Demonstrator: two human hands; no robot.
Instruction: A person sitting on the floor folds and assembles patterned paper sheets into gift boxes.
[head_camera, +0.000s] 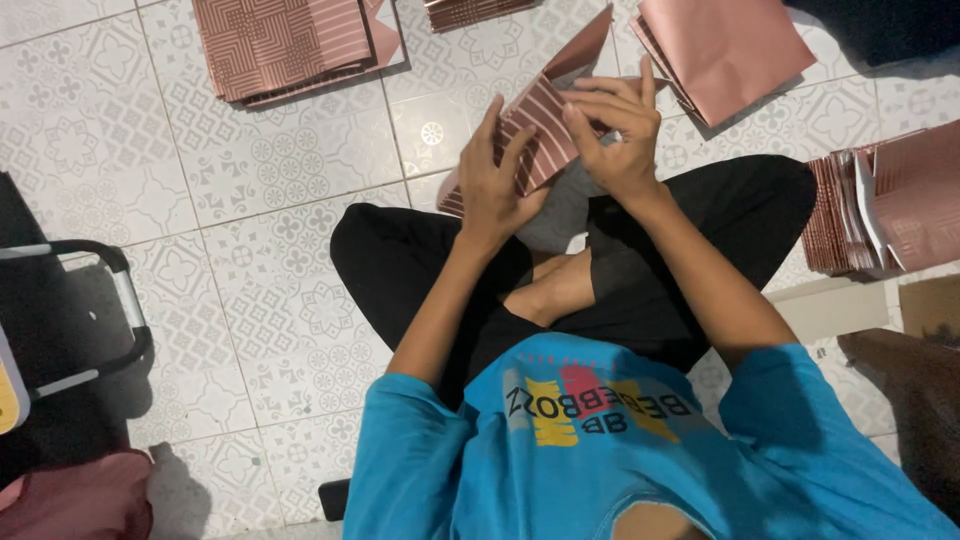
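Striped paper (540, 130), pink with pale lines, sits between my two hands above my crossed legs, just over the tiled floor (150, 150). My left hand (495, 185) grips its lower left part, fingers curled up over the striped face and thumb seemingly behind, though I cannot see that side well. My right hand (615, 135) presses on the upper right part, fingers bent down onto the sheet and closed narrow around its edge.

I judge this to be the folding step: one plain pink flap stands up at the top toward the far right, and the body is partly shaped. The next move, as I read it, calls for holding the left side firm while the right fingers crease along a straight line without letting the sheet slip.

Its long axis runs slanting, from low left near my knee to high right, with the raised flap pointing away from me.

Around me lie a patterned stack (285, 45), a plain pink stack (725, 50), and a pile on edge (880, 205) at my right.
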